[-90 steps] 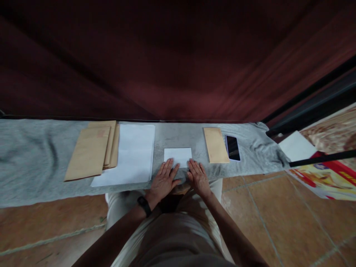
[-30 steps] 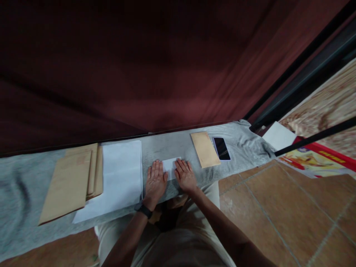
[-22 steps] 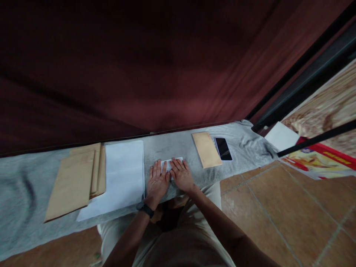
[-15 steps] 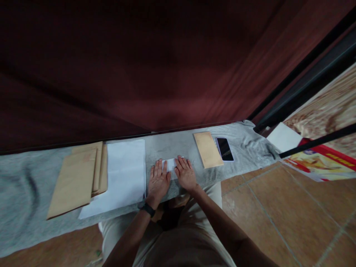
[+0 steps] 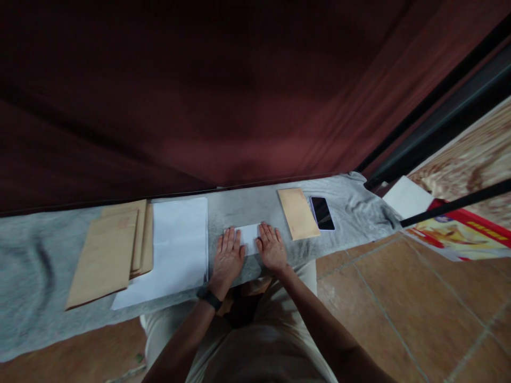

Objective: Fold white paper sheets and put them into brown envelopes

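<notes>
A small white folded paper (image 5: pixel 249 239) lies flat on the grey cloth, with a hand on each side. My left hand (image 5: pixel 228 256) rests palm down, its fingertips at the paper's left edge. On the right edge lies my right hand (image 5: pixel 272 248), also flat with the fingers stretched out. Parts of the paper under the fingers are hidden. A single brown envelope (image 5: pixel 299 214) lies just to the right of my right hand. To the left of my left hand is a stack of large white sheets (image 5: pixel 181 244).
Several brown envelopes (image 5: pixel 104 255) overlap the left part of the white sheets. A phone (image 5: pixel 323 213) with a dark screen lies right of the single envelope. Grey cloth (image 5: pixel 24 282) covers the narrow surface. A dark red curtain (image 5: pixel 223 106) hangs behind it.
My right hand has slid to the right, away from my left hand, and more of the small white paper shows between them. My left hand has hardly moved.
</notes>
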A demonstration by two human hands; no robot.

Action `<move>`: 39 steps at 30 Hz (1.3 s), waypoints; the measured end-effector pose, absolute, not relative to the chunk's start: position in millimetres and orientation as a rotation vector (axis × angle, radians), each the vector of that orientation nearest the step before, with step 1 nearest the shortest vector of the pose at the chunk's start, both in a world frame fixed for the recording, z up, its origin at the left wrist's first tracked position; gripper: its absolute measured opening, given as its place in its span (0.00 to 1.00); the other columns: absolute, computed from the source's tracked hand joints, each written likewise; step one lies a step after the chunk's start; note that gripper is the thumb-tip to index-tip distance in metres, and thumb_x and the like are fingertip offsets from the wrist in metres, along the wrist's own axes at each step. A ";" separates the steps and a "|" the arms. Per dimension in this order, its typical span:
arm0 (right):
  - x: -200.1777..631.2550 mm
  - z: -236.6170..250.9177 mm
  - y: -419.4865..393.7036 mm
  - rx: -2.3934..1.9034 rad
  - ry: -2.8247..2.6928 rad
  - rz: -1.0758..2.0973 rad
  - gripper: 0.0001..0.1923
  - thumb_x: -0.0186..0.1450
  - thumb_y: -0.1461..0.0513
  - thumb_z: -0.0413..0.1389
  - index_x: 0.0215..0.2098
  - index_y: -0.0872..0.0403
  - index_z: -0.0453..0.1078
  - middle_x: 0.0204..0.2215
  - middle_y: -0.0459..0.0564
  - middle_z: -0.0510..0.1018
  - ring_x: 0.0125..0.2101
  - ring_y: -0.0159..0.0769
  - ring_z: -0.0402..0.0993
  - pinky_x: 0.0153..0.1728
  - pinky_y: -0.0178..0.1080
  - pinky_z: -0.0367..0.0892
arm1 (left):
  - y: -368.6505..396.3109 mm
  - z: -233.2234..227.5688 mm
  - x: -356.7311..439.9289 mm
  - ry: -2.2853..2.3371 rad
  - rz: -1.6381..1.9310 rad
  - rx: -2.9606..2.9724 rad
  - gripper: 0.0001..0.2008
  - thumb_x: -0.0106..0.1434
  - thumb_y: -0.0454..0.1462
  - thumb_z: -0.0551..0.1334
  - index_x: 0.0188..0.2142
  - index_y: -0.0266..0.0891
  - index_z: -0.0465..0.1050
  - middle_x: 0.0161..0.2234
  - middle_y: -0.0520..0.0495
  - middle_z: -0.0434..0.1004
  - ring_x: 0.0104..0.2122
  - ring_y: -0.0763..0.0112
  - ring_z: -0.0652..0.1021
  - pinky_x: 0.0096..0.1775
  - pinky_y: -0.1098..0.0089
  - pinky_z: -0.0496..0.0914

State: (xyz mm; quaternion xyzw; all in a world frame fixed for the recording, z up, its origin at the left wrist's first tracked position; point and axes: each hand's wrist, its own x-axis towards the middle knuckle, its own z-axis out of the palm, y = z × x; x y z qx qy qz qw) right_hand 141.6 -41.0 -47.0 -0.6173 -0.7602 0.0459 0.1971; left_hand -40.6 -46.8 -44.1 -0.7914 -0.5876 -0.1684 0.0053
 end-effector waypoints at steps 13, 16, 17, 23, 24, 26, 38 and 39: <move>142.7 -48.4 -40.5 -1.768 -2.154 0.166 0.28 0.77 0.56 0.43 0.71 0.59 0.54 0.70 0.56 0.59 0.69 0.47 0.53 0.69 0.53 0.46 | -60.0 -34.6 -29.2 -1.460 -0.410 -2.818 0.29 0.73 0.45 0.50 0.68 0.32 0.58 0.70 0.37 0.58 0.70 0.59 0.57 0.70 0.52 0.52; 143.0 -50.7 -40.4 -1.762 -2.152 0.154 0.28 0.77 0.56 0.43 0.72 0.58 0.54 0.70 0.57 0.59 0.69 0.47 0.53 0.68 0.53 0.46 | -60.2 -35.2 -30.0 -1.456 -0.392 -2.825 0.30 0.72 0.46 0.51 0.68 0.32 0.57 0.70 0.37 0.57 0.71 0.59 0.56 0.70 0.53 0.50; 143.1 -51.3 -40.4 -1.759 -2.152 0.148 0.28 0.77 0.56 0.42 0.72 0.58 0.54 0.70 0.57 0.59 0.69 0.47 0.53 0.68 0.53 0.46 | -60.4 -35.2 -30.3 -1.453 -0.384 -2.828 0.31 0.72 0.47 0.51 0.68 0.31 0.56 0.70 0.37 0.56 0.71 0.59 0.55 0.70 0.52 0.50; 143.3 -50.9 -40.3 -1.764 -2.165 0.142 0.27 0.77 0.57 0.42 0.71 0.57 0.54 0.69 0.56 0.59 0.69 0.46 0.53 0.68 0.54 0.46 | -61.7 -36.4 -32.5 -1.394 -0.326 -2.885 0.34 0.71 0.51 0.51 0.69 0.31 0.55 0.70 0.35 0.55 0.71 0.58 0.55 0.70 0.53 0.47; 143.2 -50.6 -40.3 -1.765 -2.168 0.143 0.27 0.77 0.57 0.42 0.71 0.58 0.54 0.69 0.57 0.59 0.69 0.46 0.53 0.68 0.54 0.46 | -61.7 -37.1 -32.8 -1.394 -0.323 -2.888 0.34 0.71 0.51 0.51 0.69 0.31 0.55 0.70 0.35 0.55 0.71 0.58 0.55 0.70 0.53 0.47; 143.0 -50.1 -40.3 -1.765 -2.174 0.143 0.27 0.77 0.57 0.42 0.71 0.58 0.55 0.69 0.57 0.59 0.69 0.47 0.53 0.68 0.54 0.46 | -61.6 -38.4 -32.9 -1.400 -0.325 -2.887 0.34 0.72 0.51 0.50 0.70 0.32 0.53 0.70 0.36 0.56 0.71 0.59 0.55 0.70 0.52 0.46; 140.0 -53.2 -40.4 -1.781 -2.170 0.091 0.27 0.77 0.58 0.43 0.71 0.59 0.55 0.70 0.56 0.59 0.68 0.47 0.55 0.68 0.52 0.47 | -59.6 -41.3 -34.6 -1.433 -0.362 -2.855 0.34 0.72 0.50 0.49 0.70 0.31 0.53 0.70 0.35 0.56 0.71 0.59 0.56 0.70 0.53 0.51; 139.8 -53.7 -40.2 -1.781 -2.169 0.081 0.27 0.77 0.58 0.43 0.71 0.59 0.56 0.69 0.56 0.59 0.68 0.47 0.55 0.68 0.52 0.47 | -59.5 -41.8 -35.3 -1.454 -0.387 -2.840 0.35 0.72 0.51 0.49 0.70 0.31 0.52 0.70 0.34 0.56 0.71 0.58 0.56 0.69 0.53 0.52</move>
